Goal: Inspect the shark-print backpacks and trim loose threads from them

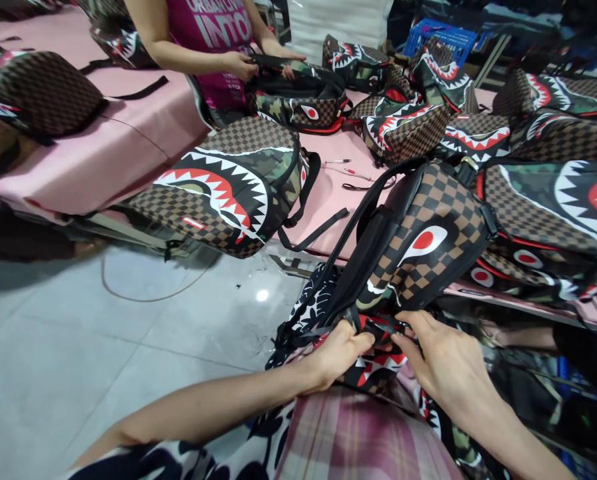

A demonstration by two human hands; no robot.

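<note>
Glossy grey tiles (pixel 128 360) spread at left, beside pink-topped tables (pixel 163 113) laden with shark-print bags (pixel 228 180). Just below a tilted checkered backpack (pixel 436 213), over the lap, the left hand (pixel 347 350) and right hand (pixel 443 353) pinch a small shark-print piece (pixel 381 367); rightward, far back, sits a blue crate (pixel 461 43).

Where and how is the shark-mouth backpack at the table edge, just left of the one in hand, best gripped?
Probably by the black strap loop on that backpack, coming from its right: the loop bows outward from the body over the pink table, offering a narrow hold.
</note>
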